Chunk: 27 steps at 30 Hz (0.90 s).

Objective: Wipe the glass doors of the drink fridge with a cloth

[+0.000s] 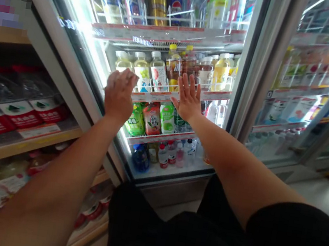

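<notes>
My right hand (pixel 187 99) is spread flat, fingers stretched upward, in front of the middle shelves of a drinks fridge (pixel 184 34); it looks pressed to the glass door, though contact is hard to confirm. My left hand (pixel 120 93) is raised near the door's left side with its fingers curled; whatever they hold, if anything, is hidden. Behind the hands stand a bottle with a green-printed label (pixel 142 71), a bottle with a red fruit label (pixel 159 72) and a yellow-capped bottle (pixel 174 62). Below them are a green pack (pixel 136 120) and a red pack (pixel 152 119).
On the left, a wooden shelf (pixel 23 144) carries red-and-white packs of bottles (pixel 17 114). A metal door post (pixel 263 63) separates this fridge from another lit drinks fridge (pixel 302 78) on the right. Small bottles (pixel 163 156) stand on the bottom shelf.
</notes>
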Available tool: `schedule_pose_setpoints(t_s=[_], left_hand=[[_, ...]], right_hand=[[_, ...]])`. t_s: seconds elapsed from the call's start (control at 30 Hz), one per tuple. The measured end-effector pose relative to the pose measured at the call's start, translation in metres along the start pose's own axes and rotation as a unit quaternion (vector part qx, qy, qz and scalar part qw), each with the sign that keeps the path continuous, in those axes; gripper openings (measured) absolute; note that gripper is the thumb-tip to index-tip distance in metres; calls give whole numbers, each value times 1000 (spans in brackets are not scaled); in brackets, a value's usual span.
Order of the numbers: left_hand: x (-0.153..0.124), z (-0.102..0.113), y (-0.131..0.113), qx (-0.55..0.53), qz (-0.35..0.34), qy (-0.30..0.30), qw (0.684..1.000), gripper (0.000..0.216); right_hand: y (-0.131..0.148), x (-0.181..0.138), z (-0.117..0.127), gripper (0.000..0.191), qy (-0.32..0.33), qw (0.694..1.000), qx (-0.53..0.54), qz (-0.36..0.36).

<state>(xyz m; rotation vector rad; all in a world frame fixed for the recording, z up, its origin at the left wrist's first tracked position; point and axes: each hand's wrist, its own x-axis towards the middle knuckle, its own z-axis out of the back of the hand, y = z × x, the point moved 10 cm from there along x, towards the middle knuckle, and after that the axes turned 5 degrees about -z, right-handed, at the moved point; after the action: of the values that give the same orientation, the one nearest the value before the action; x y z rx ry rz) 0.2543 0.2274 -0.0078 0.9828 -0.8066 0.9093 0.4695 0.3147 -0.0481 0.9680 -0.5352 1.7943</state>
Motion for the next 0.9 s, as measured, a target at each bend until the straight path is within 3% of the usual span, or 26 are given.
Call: schedule_pose_setpoints(t_s=[0.1,0.23,0.3,0.37,0.5,0.6,0.77,0.83,0.9], left_hand=[[5,-2,-5,7,11,-2,1000,56],[-35,-35,-63,-35,-61,78,994,50],[-43,-43,-78,-43,-90,99,990,47],[-29,-39,-70,-41,-87,96,991,47],[24,-6,-15,-12,0,21,1000,52],[31,0,-2,-5,39,4,999,53],[-8,-34,-66,-79,-39,68,994,52],[-10,-41,-84,-96,-61,70,991,56],[1,-40,-88,-109,-58,51,991,63]], right_hand=[[1,0,1,73,5,1000,-4,-1],[2,-1,1,72,-1,1000,14,5],[1,-1,-1,72,-3,1000,21,9],[0,0,-2,73,-8,1000,27,11],[-1,1,-4,73,-19,999,42,16],[-1,2,-6,73,-28,997,66,23],[1,-5,8,75,-76,987,136,29],[10,-8,18,73,-95,984,141,52],[33,-8,26,68,-92,977,143,126]])
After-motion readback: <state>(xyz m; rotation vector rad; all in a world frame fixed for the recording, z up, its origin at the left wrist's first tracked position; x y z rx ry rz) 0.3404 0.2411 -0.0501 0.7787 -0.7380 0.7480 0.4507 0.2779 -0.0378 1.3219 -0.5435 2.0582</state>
